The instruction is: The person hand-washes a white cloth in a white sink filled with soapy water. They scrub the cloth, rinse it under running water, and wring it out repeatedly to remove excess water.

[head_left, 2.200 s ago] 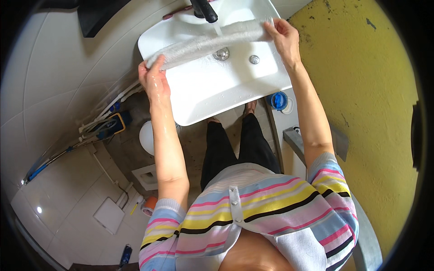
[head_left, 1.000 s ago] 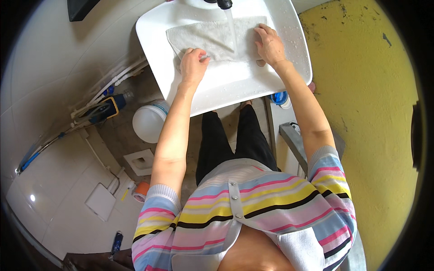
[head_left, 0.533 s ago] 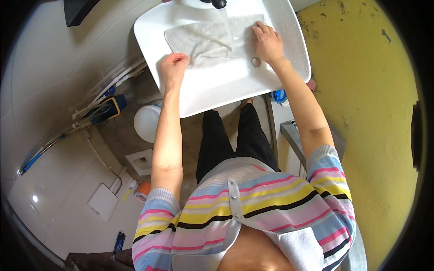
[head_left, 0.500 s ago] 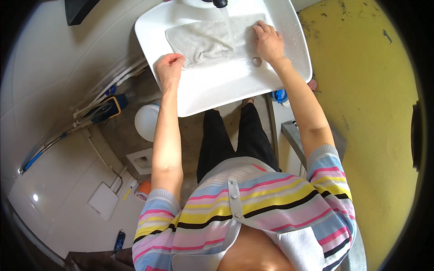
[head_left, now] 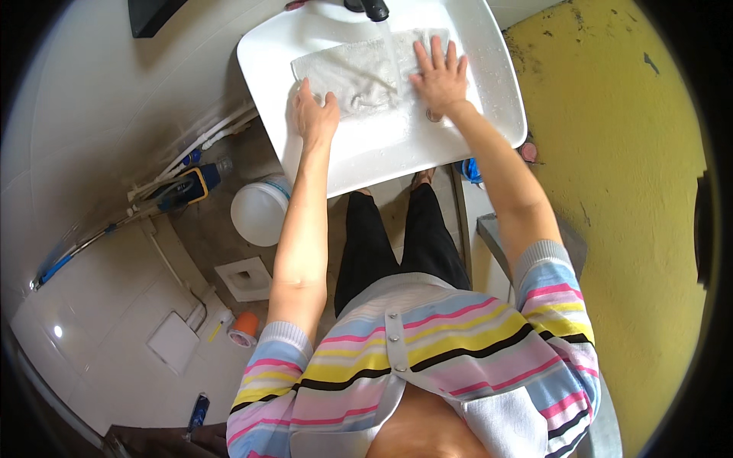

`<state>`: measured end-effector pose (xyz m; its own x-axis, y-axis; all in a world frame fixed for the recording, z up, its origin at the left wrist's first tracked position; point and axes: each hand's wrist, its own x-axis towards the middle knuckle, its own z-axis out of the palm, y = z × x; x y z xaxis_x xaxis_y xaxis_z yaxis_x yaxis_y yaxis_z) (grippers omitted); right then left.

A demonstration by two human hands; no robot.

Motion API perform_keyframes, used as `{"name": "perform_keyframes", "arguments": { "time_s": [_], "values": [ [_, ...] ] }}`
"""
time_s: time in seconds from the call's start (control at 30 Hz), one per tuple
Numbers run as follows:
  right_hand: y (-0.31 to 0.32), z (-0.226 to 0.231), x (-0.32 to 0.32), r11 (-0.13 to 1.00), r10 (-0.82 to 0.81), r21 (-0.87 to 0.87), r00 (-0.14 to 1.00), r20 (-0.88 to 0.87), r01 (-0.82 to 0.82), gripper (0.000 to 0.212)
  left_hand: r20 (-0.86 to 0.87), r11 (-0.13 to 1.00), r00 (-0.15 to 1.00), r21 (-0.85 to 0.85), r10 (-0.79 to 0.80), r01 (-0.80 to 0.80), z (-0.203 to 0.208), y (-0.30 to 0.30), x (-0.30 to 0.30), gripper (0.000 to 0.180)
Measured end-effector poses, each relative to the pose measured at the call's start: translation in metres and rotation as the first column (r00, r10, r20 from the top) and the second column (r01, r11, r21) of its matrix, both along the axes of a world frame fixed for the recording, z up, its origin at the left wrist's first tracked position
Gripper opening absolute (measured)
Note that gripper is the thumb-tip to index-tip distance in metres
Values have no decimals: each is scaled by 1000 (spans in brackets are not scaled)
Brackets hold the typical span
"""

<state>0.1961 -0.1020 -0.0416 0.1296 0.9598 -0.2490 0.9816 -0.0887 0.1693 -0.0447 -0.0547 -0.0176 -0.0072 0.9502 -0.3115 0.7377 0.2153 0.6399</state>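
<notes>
A pale grey-white wet cloth (head_left: 343, 67) lies spread in the white sink (head_left: 370, 162), wrinkled near its middle. Water from the dark faucet (head_left: 376, 9) runs down onto it. My left hand (head_left: 314, 120) rests at the cloth's left end, thumb and fingers apart with nothing gripped. Flat over the cloth's right end is my right hand (head_left: 441, 85), its fingers spread wide. The heel of that hand lies by the drain, partly covering it.
Left of my legs, a white bucket (head_left: 258, 215) stands on the floor below the sink. Pipes and a blue-and-yellow item (head_left: 183, 189) run along the left wall. An orange container (head_left: 244, 324) sits further back. A yellow wall (head_left: 626, 198) rises on the right.
My left hand has let go of the cloth's near left corner and moved up and right onto its left end. My right hand has flattened, fingers spreading, and shifted slightly left.
</notes>
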Motion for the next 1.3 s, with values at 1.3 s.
{"name": "perform_keyframes", "arguments": {
  "time_s": [1.3],
  "values": [
    [-23, 64, -6, 868, -360, -295, 98, -928, 399, 59, -101, 912, 911, 55, -401, 407, -45, 88, 31, 11]
  ]
}}
